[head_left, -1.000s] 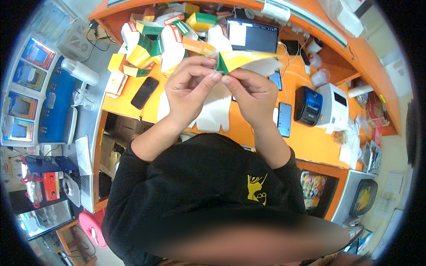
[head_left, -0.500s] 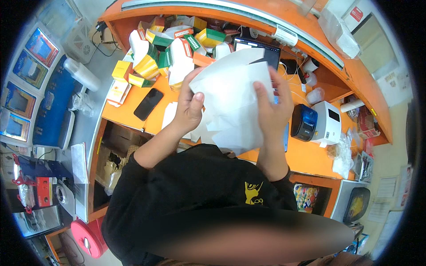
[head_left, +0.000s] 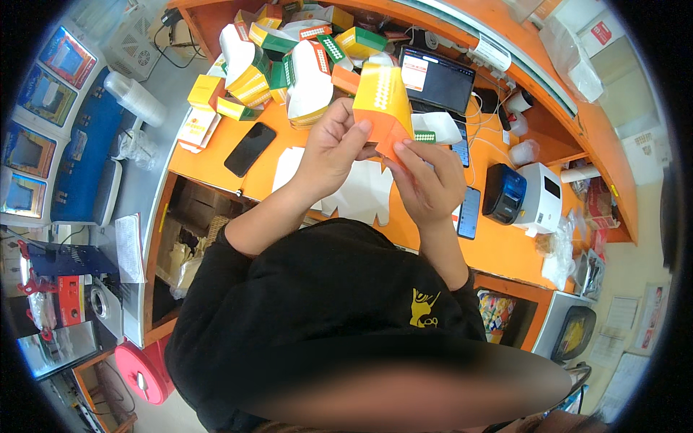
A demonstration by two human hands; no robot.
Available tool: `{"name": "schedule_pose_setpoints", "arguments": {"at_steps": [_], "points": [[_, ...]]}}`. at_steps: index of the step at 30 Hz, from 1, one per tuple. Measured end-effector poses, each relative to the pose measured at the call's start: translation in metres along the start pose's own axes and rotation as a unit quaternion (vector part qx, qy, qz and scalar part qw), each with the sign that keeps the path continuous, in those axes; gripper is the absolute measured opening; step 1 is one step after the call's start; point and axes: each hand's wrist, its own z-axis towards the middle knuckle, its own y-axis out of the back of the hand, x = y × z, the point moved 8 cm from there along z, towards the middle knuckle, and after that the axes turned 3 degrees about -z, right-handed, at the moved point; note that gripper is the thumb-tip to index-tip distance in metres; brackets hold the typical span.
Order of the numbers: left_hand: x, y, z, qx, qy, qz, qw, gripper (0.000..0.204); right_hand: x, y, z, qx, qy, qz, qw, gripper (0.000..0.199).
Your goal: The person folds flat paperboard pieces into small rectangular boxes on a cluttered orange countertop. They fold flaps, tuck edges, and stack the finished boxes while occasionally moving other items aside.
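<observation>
Both hands are raised over the orange counter, holding a yellow and orange paper food carton (head_left: 382, 101) that is partly folded up. My left hand (head_left: 333, 148) grips its lower left edge, thumb on top. With thumb and fingers pinched, my right hand (head_left: 431, 177) holds the orange flap at its lower right. Beneath the hands lie flat white carton blanks (head_left: 364, 189) with notched edges. A white carton piece with a green patch (head_left: 440, 128) rests beyond the right hand. The carton's underside is hidden.
Folded food cartons (head_left: 310, 81) pile up at the back left. A black phone (head_left: 250, 149) lies left, another phone (head_left: 468, 213) right. A laptop (head_left: 440, 79) stands behind, and a white and black label printer (head_left: 530, 198) at the right. Cables run beside the laptop.
The large sheet that showed its white side is now a smaller folded carton with its yellow and orange side showing. My hands have drawn closer together around it.
</observation>
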Motion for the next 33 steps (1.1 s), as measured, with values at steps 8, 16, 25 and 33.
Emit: {"name": "schedule_pose_setpoints", "arguments": {"at_steps": [8, 16, 25, 33], "points": [[-0.032, -0.006, -0.005, -0.017, -0.263, 0.297, 0.918, 0.008, -0.023, 0.011, 0.0, -0.056, -0.166, 0.116, 0.978, 0.019], [-0.014, -0.016, -0.005, 0.031, -0.122, 0.178, 0.976, 0.015, -0.02, -0.003, -0.002, -0.065, -0.192, 0.166, 0.965, 0.019], [0.005, -0.005, -0.002, 0.033, -0.045, -0.008, 0.998, 0.028, 0.004, -0.018, 0.0, 0.055, -0.04, -0.068, 0.995, 0.02], [0.006, 0.024, 0.014, -0.008, -0.068, -0.261, 0.963, 0.029, -0.044, -0.063, -0.069, -0.001, -0.377, 0.483, 0.79, 0.034]]}}
